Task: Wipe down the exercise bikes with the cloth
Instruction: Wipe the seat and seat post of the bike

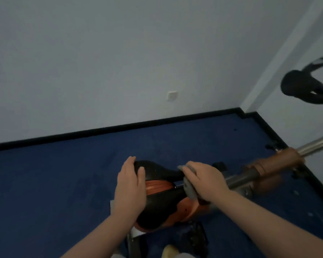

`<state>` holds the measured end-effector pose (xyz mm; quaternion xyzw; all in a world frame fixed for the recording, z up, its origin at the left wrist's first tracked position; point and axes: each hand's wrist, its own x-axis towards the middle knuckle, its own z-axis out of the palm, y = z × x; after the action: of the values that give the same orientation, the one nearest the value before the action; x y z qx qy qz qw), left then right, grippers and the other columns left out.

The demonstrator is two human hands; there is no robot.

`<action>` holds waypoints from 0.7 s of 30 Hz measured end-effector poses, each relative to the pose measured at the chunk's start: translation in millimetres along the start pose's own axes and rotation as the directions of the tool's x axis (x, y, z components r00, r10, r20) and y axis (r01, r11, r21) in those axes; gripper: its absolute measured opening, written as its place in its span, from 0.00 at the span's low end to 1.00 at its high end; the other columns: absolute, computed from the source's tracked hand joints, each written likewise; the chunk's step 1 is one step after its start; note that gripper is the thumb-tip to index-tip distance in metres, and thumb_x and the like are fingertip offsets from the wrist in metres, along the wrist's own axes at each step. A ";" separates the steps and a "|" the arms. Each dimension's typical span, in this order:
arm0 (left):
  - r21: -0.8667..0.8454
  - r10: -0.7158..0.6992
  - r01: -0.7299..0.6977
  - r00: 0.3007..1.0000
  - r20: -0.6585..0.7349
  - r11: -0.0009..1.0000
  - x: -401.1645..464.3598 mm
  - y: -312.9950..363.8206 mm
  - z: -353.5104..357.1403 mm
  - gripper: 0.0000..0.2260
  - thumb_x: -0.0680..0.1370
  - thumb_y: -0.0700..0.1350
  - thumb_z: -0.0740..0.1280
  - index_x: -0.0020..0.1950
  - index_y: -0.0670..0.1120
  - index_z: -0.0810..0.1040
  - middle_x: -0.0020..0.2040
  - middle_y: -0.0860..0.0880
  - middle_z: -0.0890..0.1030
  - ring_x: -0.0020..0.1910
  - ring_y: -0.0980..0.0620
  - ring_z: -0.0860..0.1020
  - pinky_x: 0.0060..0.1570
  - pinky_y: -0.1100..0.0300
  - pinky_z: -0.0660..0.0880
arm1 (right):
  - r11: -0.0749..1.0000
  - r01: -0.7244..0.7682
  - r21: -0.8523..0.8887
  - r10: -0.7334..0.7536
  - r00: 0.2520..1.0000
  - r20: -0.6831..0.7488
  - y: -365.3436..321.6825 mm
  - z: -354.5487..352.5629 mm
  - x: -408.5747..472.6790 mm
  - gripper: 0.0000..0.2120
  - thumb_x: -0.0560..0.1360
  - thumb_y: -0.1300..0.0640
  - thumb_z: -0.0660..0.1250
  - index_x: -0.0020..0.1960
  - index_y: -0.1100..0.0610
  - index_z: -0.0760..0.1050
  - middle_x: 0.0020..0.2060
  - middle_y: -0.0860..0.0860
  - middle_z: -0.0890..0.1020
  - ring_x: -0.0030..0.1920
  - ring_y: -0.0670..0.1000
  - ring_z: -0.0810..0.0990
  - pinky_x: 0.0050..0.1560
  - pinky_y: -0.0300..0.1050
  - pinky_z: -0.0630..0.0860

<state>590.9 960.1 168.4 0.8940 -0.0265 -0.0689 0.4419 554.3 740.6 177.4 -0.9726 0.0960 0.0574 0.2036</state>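
Left hand point(131, 185) lies flat, fingers straight, over the wide rear of the black saddle point(157, 194); right hand point(205, 181) grips a grey cloth point(189, 189), fingers curled over it, pressing it at the saddle's narrow nose. The hands are apart, one at each end of the saddle. The exercise bike point(250, 175) sits low and centre-right, its long axis running from lower left to upper right; the saddle nose points up-right toward the frame. The orange-brown housing and chrome post point(317, 146) are motion-blurred, and the bike's base is largely hidden beneath saddle and forearms. A second bike's black handlebar point(302, 88) is cut off by the right edge. Blue carpet point(63, 183) covers the floor; pale walls point(119, 53) meet it at a black skirting point(101, 130). A small white wall plate point(172, 95) sits above the skirting.
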 end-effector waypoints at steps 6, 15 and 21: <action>-0.090 -0.019 0.009 0.993 -0.117 0.996 -31.4 -4.0 6.3 0.22 0.84 0.48 0.53 0.77 0.53 0.56 0.76 0.55 0.61 0.72 0.62 0.59 0.73 0.61 0.56 | 0.988 0.078 -0.130 -0.094 0.988 -0.123 -91.9 42.4 13.9 0.22 0.82 0.42 0.45 0.69 0.47 0.68 0.62 0.50 0.78 0.55 0.55 0.80 0.56 0.51 0.72; -0.155 -0.137 0.103 0.964 -0.227 0.983 -44.4 -11.1 15.6 0.21 0.82 0.55 0.50 0.76 0.56 0.58 0.72 0.58 0.66 0.69 0.61 0.64 0.71 0.54 0.64 | 0.999 0.007 -0.051 0.003 0.980 0.201 -64.7 22.4 47.4 0.25 0.81 0.39 0.43 0.62 0.46 0.73 0.57 0.50 0.80 0.55 0.54 0.78 0.52 0.49 0.72; -0.174 -0.171 0.129 0.952 -0.255 0.976 -45.7 -10.4 15.9 0.21 0.82 0.58 0.47 0.73 0.56 0.63 0.69 0.58 0.70 0.65 0.62 0.68 0.67 0.56 0.67 | 0.894 0.430 0.130 -0.445 0.885 0.135 -78.7 35.7 38.2 0.24 0.77 0.33 0.45 0.73 0.32 0.57 0.71 0.39 0.65 0.64 0.44 0.70 0.56 0.48 0.71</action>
<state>543.3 959.0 155.1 0.8572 0.1073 0.0174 0.5033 605.5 819.5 169.5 -0.9503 -0.1400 0.0838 0.2652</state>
